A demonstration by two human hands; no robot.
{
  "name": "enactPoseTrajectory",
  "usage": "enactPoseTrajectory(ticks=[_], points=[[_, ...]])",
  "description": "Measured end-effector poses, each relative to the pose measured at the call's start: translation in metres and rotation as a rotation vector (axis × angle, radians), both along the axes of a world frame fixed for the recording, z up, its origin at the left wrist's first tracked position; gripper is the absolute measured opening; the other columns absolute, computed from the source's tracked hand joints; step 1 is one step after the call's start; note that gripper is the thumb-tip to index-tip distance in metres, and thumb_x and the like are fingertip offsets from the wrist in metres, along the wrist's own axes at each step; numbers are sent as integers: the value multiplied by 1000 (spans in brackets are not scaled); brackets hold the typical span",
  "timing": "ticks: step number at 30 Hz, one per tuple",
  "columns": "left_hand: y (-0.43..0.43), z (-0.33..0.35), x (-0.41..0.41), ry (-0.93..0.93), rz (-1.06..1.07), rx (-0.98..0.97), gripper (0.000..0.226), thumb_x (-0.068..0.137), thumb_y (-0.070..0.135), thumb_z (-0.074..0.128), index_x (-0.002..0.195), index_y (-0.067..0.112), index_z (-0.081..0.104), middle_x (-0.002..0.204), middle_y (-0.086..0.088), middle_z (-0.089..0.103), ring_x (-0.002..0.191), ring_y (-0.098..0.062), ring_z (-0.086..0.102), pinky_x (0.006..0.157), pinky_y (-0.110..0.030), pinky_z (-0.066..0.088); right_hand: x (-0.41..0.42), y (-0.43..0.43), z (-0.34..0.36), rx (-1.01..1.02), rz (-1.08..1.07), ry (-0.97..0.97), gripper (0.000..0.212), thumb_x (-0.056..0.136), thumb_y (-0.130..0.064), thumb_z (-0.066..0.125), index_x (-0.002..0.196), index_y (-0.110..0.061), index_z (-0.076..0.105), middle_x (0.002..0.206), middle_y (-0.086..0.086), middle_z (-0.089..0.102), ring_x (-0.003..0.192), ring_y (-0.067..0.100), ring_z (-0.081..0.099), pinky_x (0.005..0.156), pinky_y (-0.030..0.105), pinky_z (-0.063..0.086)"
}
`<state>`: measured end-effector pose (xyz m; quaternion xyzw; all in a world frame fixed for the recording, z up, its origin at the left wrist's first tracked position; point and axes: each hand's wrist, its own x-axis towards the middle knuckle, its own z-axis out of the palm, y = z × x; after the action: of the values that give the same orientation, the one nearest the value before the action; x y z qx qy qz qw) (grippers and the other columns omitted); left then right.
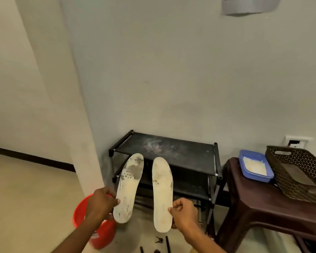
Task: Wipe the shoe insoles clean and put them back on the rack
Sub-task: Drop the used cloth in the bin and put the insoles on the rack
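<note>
I hold two off-white insoles up in front of a low black shoe rack [215, 161]. My left hand [101, 203] grips the left insole [129, 187] near its heel; dark grey stains cover its toe end. My right hand [184, 214] pinches the right insole [161, 190] at its lower edge; it shows only a few small marks. Both insoles point toes up, side by side, a little apart. The rack's dusty top shelf lies behind them with nothing on it.
A red bucket [80, 216] stands on the floor under my left arm. A dark brown plastic stool [259, 203] on the right carries a blue tub [254, 166] and a brown perforated basket [299, 172]. Small dark items, keys among them [159, 240], lie on the floor.
</note>
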<state>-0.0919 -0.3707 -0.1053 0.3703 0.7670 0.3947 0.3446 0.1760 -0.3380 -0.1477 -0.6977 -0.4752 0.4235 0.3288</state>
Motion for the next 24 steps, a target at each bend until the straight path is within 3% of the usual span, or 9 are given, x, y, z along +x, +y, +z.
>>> enactPoseTrajectory(ticks=[3, 6, 11, 14, 18, 21, 24], points=[[19, -32, 10, 48, -27, -64, 18, 69, 4, 84, 76, 14, 71, 68, -10, 75, 57, -32, 74, 49, -48, 62, 10, 3, -30, -116, -43, -58, 14, 77, -14, 79, 73, -18, 66, 73, -1, 69, 69, 16, 70, 58, 38, 62], [32, -46, 24, 32, -16, -87, 16, 75, -2, 82, 79, 8, 71, 63, -9, 73, 48, -25, 69, 37, -32, 54, 12, 15, -47, -195, -67, -45, 13, 77, -11, 79, 76, -14, 67, 77, 4, 70, 68, 21, 71, 47, 36, 60], [88, -71, 26, 38, -62, -153, 11, 82, -4, 78, 86, 3, 70, 73, -8, 73, 47, -17, 68, 34, -26, 49, 8, 61, -66, -233, -103, -34, 11, 84, -10, 76, 82, -11, 65, 83, 6, 70, 70, 21, 70, 45, 33, 60], [137, -81, 26, 130, -119, -175, 13, 81, 6, 82, 83, 12, 71, 80, -5, 75, 61, -21, 72, 43, -30, 55, 12, 107, -76, -201, -123, -2, 9, 87, -11, 74, 84, -12, 65, 88, 6, 70, 75, 22, 70, 50, 32, 61], [199, -100, 29, 210, -166, -156, 14, 74, 15, 88, 81, 19, 76, 84, 2, 76, 85, -20, 72, 81, -35, 59, 21, 169, -90, -162, -172, 44, 11, 85, -8, 75, 81, -12, 66, 89, 11, 71, 73, 28, 72, 49, 39, 61], [233, -110, 38, 252, -167, -173, 11, 75, 20, 86, 83, 22, 78, 83, 1, 73, 88, -18, 68, 82, -28, 53, 25, 204, -102, -175, -192, 50, 12, 83, -6, 76, 82, -9, 65, 84, 14, 72, 62, 28, 72, 49, 45, 61], [260, -129, 43, 273, -180, -191, 4, 78, 23, 81, 79, 25, 78, 88, -5, 78, 93, -25, 73, 79, -28, 53, 27, 226, -120, -202, -202, 55, 15, 81, -6, 79, 83, -9, 64, 86, 15, 71, 65, 30, 73, 50, 45, 61]])
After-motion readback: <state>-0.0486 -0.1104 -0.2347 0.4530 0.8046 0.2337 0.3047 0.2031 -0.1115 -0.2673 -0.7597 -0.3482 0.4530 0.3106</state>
